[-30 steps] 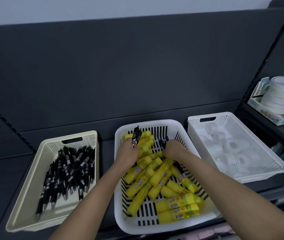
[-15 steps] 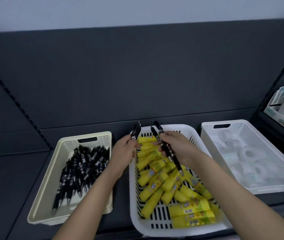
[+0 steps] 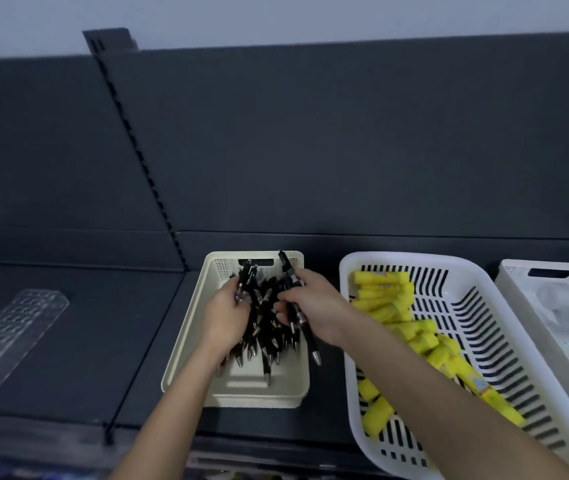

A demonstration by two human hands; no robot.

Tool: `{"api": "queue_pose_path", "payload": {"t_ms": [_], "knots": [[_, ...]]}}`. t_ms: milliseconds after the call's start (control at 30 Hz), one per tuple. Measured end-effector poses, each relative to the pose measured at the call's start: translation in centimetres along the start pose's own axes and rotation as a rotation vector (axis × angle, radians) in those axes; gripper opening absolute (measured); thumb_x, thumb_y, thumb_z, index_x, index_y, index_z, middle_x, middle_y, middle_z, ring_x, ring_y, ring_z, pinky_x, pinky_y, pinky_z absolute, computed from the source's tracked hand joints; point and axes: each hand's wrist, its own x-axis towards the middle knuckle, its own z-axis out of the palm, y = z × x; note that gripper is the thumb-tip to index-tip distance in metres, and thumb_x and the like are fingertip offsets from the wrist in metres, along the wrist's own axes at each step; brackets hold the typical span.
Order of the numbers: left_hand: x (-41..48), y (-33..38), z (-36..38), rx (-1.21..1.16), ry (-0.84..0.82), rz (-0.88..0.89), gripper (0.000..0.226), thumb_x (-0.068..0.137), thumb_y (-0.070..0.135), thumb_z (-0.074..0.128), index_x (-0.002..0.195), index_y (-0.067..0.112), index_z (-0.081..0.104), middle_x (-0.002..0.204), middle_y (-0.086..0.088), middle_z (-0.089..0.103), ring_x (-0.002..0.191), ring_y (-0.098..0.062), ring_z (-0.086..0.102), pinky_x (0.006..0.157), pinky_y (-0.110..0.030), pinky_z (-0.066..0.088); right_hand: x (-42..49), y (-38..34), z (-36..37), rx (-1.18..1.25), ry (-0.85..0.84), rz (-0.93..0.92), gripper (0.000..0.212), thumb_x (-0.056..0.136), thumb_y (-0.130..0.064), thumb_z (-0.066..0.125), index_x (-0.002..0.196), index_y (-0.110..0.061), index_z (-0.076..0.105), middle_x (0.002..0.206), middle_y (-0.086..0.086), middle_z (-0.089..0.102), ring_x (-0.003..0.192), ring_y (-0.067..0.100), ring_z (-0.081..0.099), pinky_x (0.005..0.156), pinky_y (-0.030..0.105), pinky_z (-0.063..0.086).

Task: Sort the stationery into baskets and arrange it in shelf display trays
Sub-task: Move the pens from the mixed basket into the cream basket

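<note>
Over the cream basket (image 3: 189, 341), the left hand (image 3: 225, 315) curls round a few black pens (image 3: 246, 278); the right hand (image 3: 317, 306) grips others. Both hands partly hide the pen pile (image 3: 269, 341). The right forearm (image 3: 432, 375) covers some yellow sticks (image 3: 383, 289) in the white basket (image 3: 483, 323).

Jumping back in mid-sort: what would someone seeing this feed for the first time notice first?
The left hand and right hand each grip black pens over the cream basket at centre, which is piled with more. Right of it, bright yellow glue sticks lie in a white slotted basket. A clear plastic tray lies on the dark shelf far left.
</note>
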Motion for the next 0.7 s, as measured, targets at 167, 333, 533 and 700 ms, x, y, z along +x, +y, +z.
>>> {"api": "queue_pose_path", "payload": {"t_ms": [167, 333, 533, 700], "knots": [[0.3, -1.5, -1.2, -0.004, -0.011, -0.098, 0.028, 0.097, 0.007, 0.045, 0.123, 0.012, 0.055, 0.102, -0.008, 0.066, 0.09, -0.027, 0.063, 0.073, -0.033, 0.051, 1.2, 0.6, 2.5, -0.04, 0.054, 0.018, 0.03, 0.089, 0.009, 0.04, 0.109, -0.009, 0.053, 0.092, 0.013, 0.059, 0.077, 0.02, 0.059, 0.072, 0.037, 0.054], [0.4, -1.9, -1.5, 0.034, -0.004, -0.171, 0.031, 0.094, 0.011, 0.053, 0.125, 0.009, 0.058, 0.113, -0.007, 0.065, 0.103, -0.024, 0.059, 0.084, -0.028, 0.043, 1.3, 1.1, 1.5, -0.198, 0.094, 0.014, 0.049, 0.09, 0.001, 0.047, 0.136, -0.015, 0.043, 0.112, 0.01, 0.059, 0.109, 0.028, 0.06, 0.098, 0.042, 0.049], [-0.9, 1.1, 0.8, 0.024, 0.038, 0.039, 0.028, 0.093, 0.009, 0.056, 0.12, 0.011, 0.063, 0.115, 0.0, 0.065, 0.103, -0.013, 0.059, 0.084, -0.021, 0.042, -1.7, 0.9, -3.4, -0.695, 0.315, -0.351, 0.036, 0.091, -0.002, 0.049, 0.122, -0.013, 0.062, 0.115, 0.0, 0.064, 0.11, 0.015, 0.058, 0.09, 0.019, 0.042], [-2.4, 4.5, 5.6, -0.024, -0.087, 0.199, 0.03, 0.093, 0.009, 0.055, 0.122, 0.013, 0.061, 0.113, 0.003, 0.06, 0.1, -0.004, 0.054, 0.073, 0.0, 0.037, -4.2, 2.2, -9.7, -1.237, 0.472, -0.387, 0.033, 0.091, -0.009, 0.05, 0.121, -0.002, 0.06, 0.125, 0.019, 0.056, 0.122, 0.033, 0.047, 0.098, 0.031, 0.037]]}}
